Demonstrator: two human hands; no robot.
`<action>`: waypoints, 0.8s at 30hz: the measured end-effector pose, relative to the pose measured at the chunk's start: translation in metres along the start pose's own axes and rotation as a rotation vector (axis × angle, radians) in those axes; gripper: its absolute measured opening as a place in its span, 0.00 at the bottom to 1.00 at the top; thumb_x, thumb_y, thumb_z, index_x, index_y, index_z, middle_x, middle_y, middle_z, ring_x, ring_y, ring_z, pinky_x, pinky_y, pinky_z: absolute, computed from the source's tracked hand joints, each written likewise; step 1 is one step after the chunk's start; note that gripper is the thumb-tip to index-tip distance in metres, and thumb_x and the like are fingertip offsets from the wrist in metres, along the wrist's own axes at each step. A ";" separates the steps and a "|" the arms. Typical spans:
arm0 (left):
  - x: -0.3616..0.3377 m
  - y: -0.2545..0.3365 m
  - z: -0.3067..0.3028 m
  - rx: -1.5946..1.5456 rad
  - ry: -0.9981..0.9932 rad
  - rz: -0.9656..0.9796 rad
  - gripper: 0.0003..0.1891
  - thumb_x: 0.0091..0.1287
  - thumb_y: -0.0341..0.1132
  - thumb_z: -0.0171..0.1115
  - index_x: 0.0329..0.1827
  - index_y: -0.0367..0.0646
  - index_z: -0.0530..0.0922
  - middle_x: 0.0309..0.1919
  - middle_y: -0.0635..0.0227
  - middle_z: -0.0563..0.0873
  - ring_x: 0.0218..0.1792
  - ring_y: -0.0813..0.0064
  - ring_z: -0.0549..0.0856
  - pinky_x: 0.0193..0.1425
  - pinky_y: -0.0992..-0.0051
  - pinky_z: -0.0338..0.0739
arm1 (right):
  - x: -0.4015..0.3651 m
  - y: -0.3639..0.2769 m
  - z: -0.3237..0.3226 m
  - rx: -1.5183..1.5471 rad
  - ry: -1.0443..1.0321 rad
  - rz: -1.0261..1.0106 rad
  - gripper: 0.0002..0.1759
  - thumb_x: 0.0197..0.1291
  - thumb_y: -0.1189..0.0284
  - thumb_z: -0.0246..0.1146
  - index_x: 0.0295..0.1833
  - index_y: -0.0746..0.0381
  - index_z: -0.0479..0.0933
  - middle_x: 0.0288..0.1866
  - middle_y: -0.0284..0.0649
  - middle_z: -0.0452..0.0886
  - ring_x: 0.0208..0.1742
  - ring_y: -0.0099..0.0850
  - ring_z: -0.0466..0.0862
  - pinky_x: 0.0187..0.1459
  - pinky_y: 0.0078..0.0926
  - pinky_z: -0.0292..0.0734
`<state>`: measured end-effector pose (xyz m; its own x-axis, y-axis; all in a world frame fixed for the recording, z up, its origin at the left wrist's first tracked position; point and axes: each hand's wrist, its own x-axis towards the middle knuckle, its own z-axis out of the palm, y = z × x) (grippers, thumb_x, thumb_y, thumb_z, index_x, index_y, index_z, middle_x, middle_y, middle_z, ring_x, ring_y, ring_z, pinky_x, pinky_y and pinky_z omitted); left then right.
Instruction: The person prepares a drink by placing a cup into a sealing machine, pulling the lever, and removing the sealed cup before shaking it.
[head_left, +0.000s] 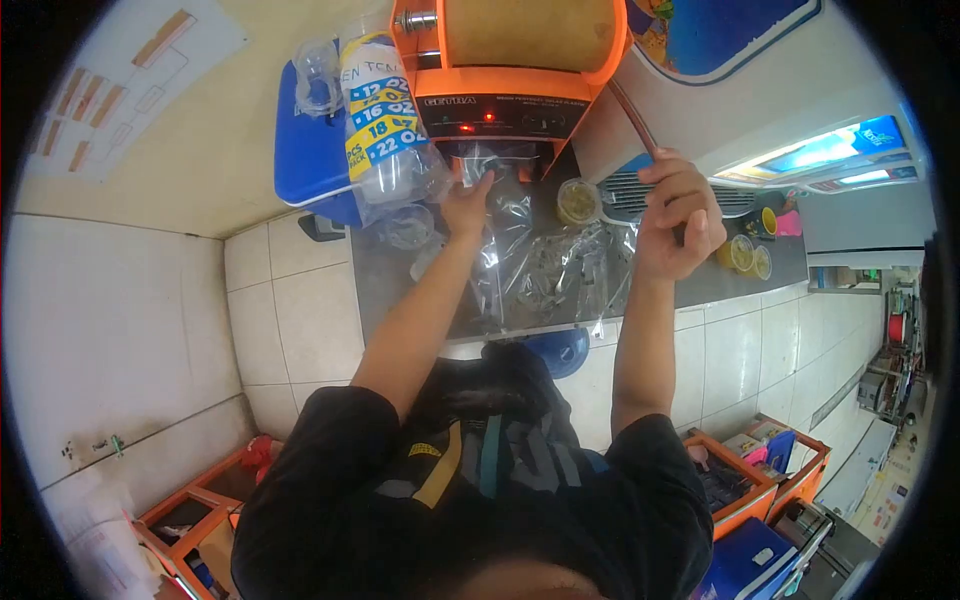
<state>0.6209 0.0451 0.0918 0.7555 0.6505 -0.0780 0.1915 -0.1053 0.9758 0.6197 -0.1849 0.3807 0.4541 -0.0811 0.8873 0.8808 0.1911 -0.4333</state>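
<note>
prob midway: 3 cups [741,253] filled, seals unclear; l hand [467,208] at sealer [500,85] (can't tell grip), work there unfinished; r hand [685,225] curls fingers at lever [632,115], hold unclear.

GETRA on orange machine [515,84], 12 OZ, 16 OZ, 18, 22 OZ on cup pack [385,125]

so the clear plastic film [540,270] in front of the orange machine [500,100] looks super glossy, crinkly too, counter's [385,300] smooth grey.
</note>
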 end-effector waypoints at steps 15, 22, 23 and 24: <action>-0.010 0.009 -0.010 -0.116 -0.095 -0.088 0.17 0.65 0.40 0.78 0.44 0.32 0.88 0.31 0.68 0.89 0.30 0.82 0.86 0.36 0.81 0.83 | -0.002 0.003 0.006 0.139 0.017 0.015 0.23 0.69 0.63 0.49 0.20 0.59 0.64 0.19 0.38 0.66 0.24 0.34 0.66 0.40 0.44 0.69; -0.018 0.013 -0.013 -0.224 -0.104 -0.021 0.17 0.66 0.40 0.77 0.44 0.33 0.88 0.31 0.68 0.90 0.29 0.82 0.86 0.35 0.81 0.83 | -0.002 0.004 0.005 0.143 0.025 -0.004 0.25 0.70 0.63 0.51 0.19 0.61 0.66 0.18 0.41 0.68 0.23 0.36 0.69 0.38 0.45 0.72; -0.019 0.014 -0.014 -0.232 -0.110 -0.009 0.17 0.66 0.40 0.77 0.44 0.33 0.88 0.31 0.68 0.89 0.29 0.82 0.86 0.35 0.81 0.83 | -0.002 0.005 0.004 0.147 0.017 -0.005 0.24 0.70 0.63 0.50 0.19 0.61 0.66 0.18 0.41 0.68 0.23 0.36 0.69 0.38 0.45 0.72; -0.018 0.010 -0.013 -0.232 -0.108 0.002 0.17 0.66 0.40 0.77 0.44 0.33 0.88 0.31 0.68 0.89 0.29 0.82 0.86 0.35 0.81 0.83 | -0.003 0.005 0.003 0.148 0.017 -0.001 0.24 0.70 0.63 0.50 0.19 0.61 0.66 0.19 0.41 0.68 0.24 0.36 0.69 0.38 0.45 0.71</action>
<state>0.6011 0.0420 0.1057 0.8205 0.5652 -0.0856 0.0505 0.0775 0.9957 0.6226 -0.1809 0.3767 0.4566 -0.0972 0.8844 0.8522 0.3334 -0.4033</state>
